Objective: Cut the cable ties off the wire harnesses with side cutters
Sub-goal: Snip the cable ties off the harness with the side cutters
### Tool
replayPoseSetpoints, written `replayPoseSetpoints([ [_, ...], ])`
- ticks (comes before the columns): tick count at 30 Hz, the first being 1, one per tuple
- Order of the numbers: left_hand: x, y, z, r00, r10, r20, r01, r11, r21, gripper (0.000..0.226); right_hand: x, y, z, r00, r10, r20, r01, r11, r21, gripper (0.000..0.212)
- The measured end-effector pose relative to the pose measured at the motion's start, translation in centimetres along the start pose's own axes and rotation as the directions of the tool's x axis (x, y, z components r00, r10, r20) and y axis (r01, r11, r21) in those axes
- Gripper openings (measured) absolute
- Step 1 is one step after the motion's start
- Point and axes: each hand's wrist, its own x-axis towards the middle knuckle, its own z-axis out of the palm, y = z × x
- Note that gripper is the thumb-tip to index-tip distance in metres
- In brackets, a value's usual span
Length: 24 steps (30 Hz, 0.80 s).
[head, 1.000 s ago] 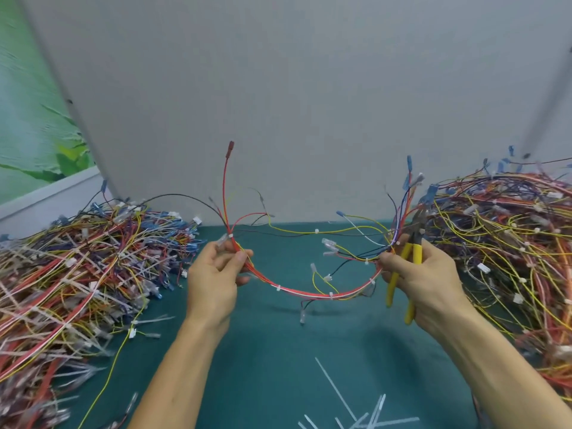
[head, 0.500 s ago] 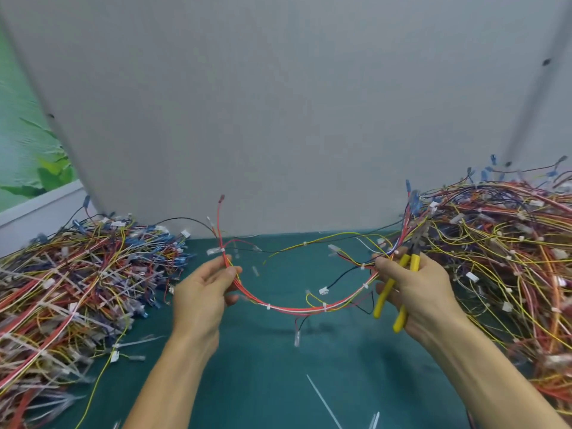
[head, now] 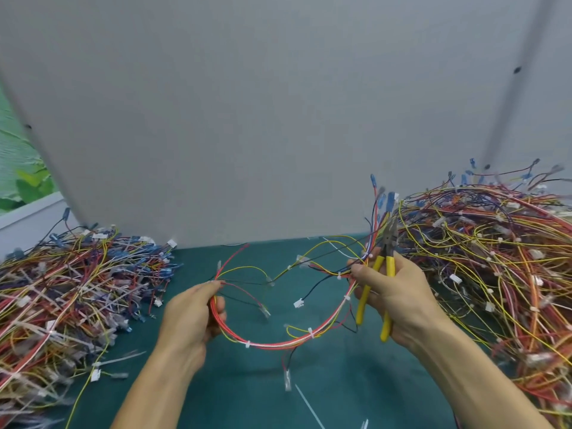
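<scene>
**Hold the loop taut, nip only the strap**

The left hand curls round 1 end of the looped red, yellow and white wire harness. The right hand pinches the other end while its fingers wrap the yellow-handled side cutters, nose pointing up. Along the sagging loop sit small white cable ties. Best to tension the loop, present 1 tie and cut its strap clear of insulation. The teal mat carries 2 tangled harness piles, left and right, with cut white strips near. A grey partition stands far.
</scene>
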Motion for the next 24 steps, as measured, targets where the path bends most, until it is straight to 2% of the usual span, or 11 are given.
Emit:
replayPoseSetpoints([
  [6,0.3,0.2,-0.1,0.997,-0.010,-0.078,0.003,0.996,-0.085,0.019,0.4,-0.7,-0.6,0.997,-0.010,-0.073,0.012,0.999,0.039,0.016],
  [10,0.1,0.2,0.0,0.998,0.003,-0.063,-0.013,0.986,-0.166,0.007,0.5,-0.6,-0.7,0.994,0.001,-0.106,0.004,0.999,0.049,0.016],
  [12,0.1,0.2,-0.1,0.999,-0.017,-0.028,0.011,0.979,-0.201,0.013,0.6,-0.6,-0.8,0.993,-0.005,-0.114,0.009,1.000,0.028,0.017],
  [14,0.2,0.0,-0.2,1.000,0.014,-0.027,-0.016,0.996,-0.088,0.015,0.5,-0.6,-0.8,0.993,-0.034,-0.113,0.031,0.999,-0.021,0.018],
  [15,0.2,-0.2,-0.5,0.996,0.083,-0.041,-0.080,0.994,0.072,0.015,0.5,-0.6,-0.8,0.993,-0.053,-0.110,0.048,0.998,-0.051,0.020],
  [16,0.4,-0.4,-0.9,0.982,0.185,-0.036,-0.168,0.945,0.282,0.016,0.5,-0.6,-0.8,0.992,-0.071,-0.109,0.062,0.995,-0.079,0.021],
  [18,0.6,-0.8,-1.5,0.937,0.343,0.063,-0.290,0.665,0.688,0.024,0.5,-0.6,-0.7,0.989,-0.103,-0.109,0.089,0.988,-0.126,0.022],
  [20,0.5,-1.0,-1.7,0.918,0.373,0.134,-0.276,0.360,0.891,0.028,0.5,-0.6,-0.7,0.984,-0.139,-0.111,0.116,0.975,-0.189,0.022],
  [21,0.4,-1.2,-1.6,0.915,0.379,0.138,-0.254,0.275,0.927,0.027,0.5,-0.6,-0.8,0.982,-0.157,-0.109,0.129,0.965,-0.230,0.021],
  [23,0.4,-1.3,-1.4,0.903,0.404,0.142,-0.264,0.264,0.927,0.023,0.3,-0.7,-0.8,0.978,-0.181,-0.099,0.144,0.942,-0.303,0.021],
  [24,0.3,-1.2,-1.2,0.894,0.421,0.154,-0.311,0.334,0.890,0.022,0.2,-0.7,-0.8,0.977,-0.190,-0.096,0.149,0.932,-0.331,0.021],
])
